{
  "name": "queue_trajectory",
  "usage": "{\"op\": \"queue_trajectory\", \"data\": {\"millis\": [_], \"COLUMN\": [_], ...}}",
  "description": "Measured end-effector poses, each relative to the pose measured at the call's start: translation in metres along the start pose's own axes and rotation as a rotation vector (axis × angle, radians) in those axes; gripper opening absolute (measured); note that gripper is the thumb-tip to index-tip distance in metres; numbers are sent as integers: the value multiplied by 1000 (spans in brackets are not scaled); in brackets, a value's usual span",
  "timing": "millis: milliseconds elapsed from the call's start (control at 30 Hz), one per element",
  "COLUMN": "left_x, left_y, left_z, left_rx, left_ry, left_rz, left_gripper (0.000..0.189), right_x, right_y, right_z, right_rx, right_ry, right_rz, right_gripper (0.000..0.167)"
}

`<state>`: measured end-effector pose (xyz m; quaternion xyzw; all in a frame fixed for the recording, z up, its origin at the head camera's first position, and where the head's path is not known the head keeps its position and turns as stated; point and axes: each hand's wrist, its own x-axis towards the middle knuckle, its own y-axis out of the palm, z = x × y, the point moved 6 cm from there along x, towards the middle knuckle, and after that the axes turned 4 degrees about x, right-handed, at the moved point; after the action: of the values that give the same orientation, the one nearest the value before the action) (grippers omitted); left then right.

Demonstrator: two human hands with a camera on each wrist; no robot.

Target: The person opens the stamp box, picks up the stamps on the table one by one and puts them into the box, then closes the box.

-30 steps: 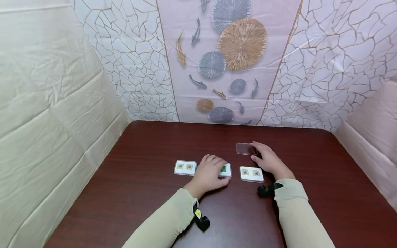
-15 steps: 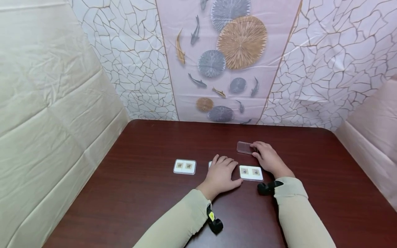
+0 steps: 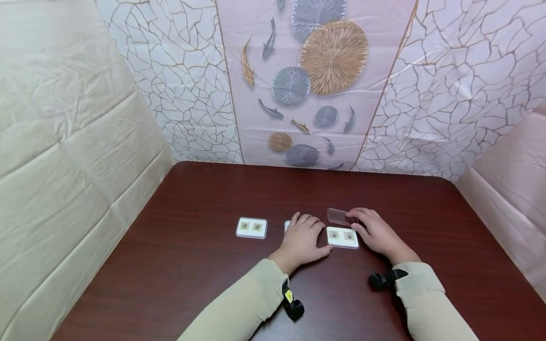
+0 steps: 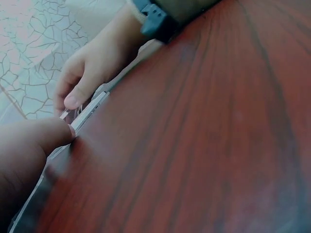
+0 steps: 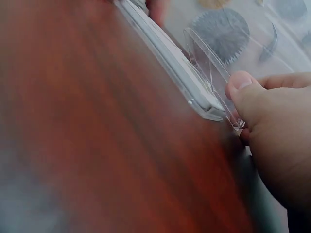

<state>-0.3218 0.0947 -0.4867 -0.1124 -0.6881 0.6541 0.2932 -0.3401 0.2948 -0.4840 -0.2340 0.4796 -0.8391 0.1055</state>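
Note:
A flat plastic case [image 3: 342, 237] with a white insert and two small square pictures lies on the table. My left hand [image 3: 300, 239] holds its left end, with the thumb on the near edge and a finger by the far edge. My right hand [image 3: 377, 234] pinches the right end of a clear plastic lid [image 3: 339, 217]. In the right wrist view the lid [image 5: 206, 53] stands tilted along the far side of the case [image 5: 170, 58]. Another white case [image 3: 286, 226] is mostly hidden beneath or behind my left hand.
A similar case [image 3: 251, 228] with two small pictures lies to the left on the dark red-brown table [image 3: 192, 274]. Patterned cloth [image 3: 298, 94] hangs behind the table's far edge, and pale cloth [image 3: 77, 142] hangs at the left side.
My left hand has moved right, off the middle case's green picture to the right-hand case. My right hand has brought the clear lid nearer, to the far edge of that case.

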Motion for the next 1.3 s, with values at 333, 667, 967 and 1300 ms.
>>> {"op": "queue_trajectory", "data": {"millis": [333,667,967,1300], "left_x": [1,2,2,-1], "left_y": [0,-2,-1,-2], "left_z": [1,-1,0,-1], "left_rx": [6,0,-11,-27], "left_ry": [6,39,46,51], "left_rz": [-6,-37,-33,-27], "left_gripper": [66,66,59,53], "right_x": [-27,-36,-36,-38], "right_y": [1,-4,-4,-3], "right_z": [26,35,34,35], "right_rx": [-1,-1,2,3], "right_ry": [-103,-138,-141,-164], "right_rz": [-22,-46,-32,-42], "right_gripper": [30,34,39,44]}}
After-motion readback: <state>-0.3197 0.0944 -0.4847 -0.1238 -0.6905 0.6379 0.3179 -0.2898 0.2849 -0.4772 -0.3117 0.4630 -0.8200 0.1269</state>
